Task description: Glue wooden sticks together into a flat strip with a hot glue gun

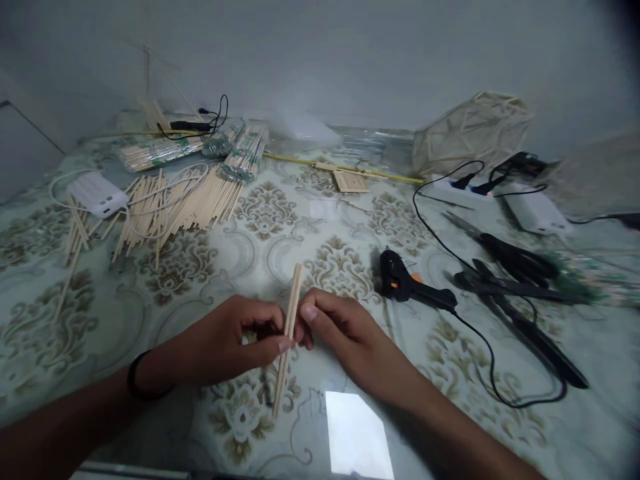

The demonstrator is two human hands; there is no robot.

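A small bundle of thin wooden sticks (pixel 293 293) stands tilted above the middle of the patterned table, its upper end leaning slightly right. My left hand (pixel 250 337) is closed round the bundle, with its thumb across the front. Close against the right side of the sticks is my right hand (pixel 335 327), its thumb pressed to the curled forefinger. Whatever may lie inside that pinch is hidden. To the right, a black hot glue gun (pixel 413 283) rests on the table with its cord trailing.
Loose sticks (pixel 195 200) and wrapped stick bundles (pixel 245 153) fill the back left, beside a white power bank (pixel 97 193). A yellow rod (pixel 290 160) lies at the back. Black scissors (pixel 505 250), a power strip (pixel 460 190) and a stick framework (pixel 473 133) are right.
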